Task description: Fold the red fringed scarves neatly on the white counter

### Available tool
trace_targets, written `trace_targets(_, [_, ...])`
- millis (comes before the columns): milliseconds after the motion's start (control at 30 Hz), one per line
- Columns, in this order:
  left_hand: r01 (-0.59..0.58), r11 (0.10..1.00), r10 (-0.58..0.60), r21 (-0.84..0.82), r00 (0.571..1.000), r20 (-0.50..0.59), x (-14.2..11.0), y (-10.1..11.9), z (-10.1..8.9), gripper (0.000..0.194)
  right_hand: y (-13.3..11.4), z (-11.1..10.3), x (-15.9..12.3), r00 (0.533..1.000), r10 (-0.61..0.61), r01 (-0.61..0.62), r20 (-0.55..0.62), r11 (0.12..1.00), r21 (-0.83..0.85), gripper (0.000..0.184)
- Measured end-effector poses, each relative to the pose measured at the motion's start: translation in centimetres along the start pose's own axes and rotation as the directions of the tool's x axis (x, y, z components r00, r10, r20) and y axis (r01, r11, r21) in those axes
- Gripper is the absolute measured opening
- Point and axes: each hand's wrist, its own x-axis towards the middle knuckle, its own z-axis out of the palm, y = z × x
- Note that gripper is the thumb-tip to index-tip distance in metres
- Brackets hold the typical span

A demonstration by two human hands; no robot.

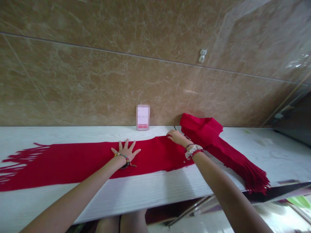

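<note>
A long red scarf [73,160] with fringed ends lies spread flat across a white table [136,191]. My left hand [126,150] rests flat on its middle, fingers spread. My right hand [177,137] pinches the scarf's far edge near the wall, fingers closed on the cloth. To the right of that hand the scarf bunches up in a folded heap [201,127], and its other fringed end [255,178] hangs toward the table's front right edge. Both wrists wear bracelets.
A small pink-and-white card [143,117] stands against the brown marble wall [97,81] behind the table. A small white hook [202,55] is stuck on the wall. My knees show under the table's front edge.
</note>
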Motion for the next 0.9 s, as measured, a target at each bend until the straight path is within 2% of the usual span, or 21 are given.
trace_targets(233, [0.053, 0.998, -0.053, -0.020, 0.999, 0.011, -0.2, 0.5, -0.2, 0.064, 0.4, -0.5, 0.1, 0.998, -0.061, 0.061, 0.019, 0.998, 0.010, 0.017])
trace_targets(333, [0.054, 0.998, -0.054, -0.027, 0.999, 0.000, -0.3, 0.5, -0.3, 0.064, 0.2, -0.8, 0.3, 0.998, -0.051, 0.051, 0.032, 0.999, 0.008, 0.011])
trace_targets(567, [0.053, 0.999, -0.052, -0.009, 0.998, 0.035, -0.3, 0.7, -0.5, 0.063, 0.6, -2.4, 0.8, 0.998, 0.003, -0.004, 0.057, 1.000, 0.009, 0.013])
trace_targets(900, [0.058, 0.998, -0.058, -0.020, 0.998, 0.013, -0.3, 0.0, 0.0, 0.064, 0.8, 0.1, 1.2, 0.998, 0.017, -0.018, 0.061, 1.000, 0.013, 0.013])
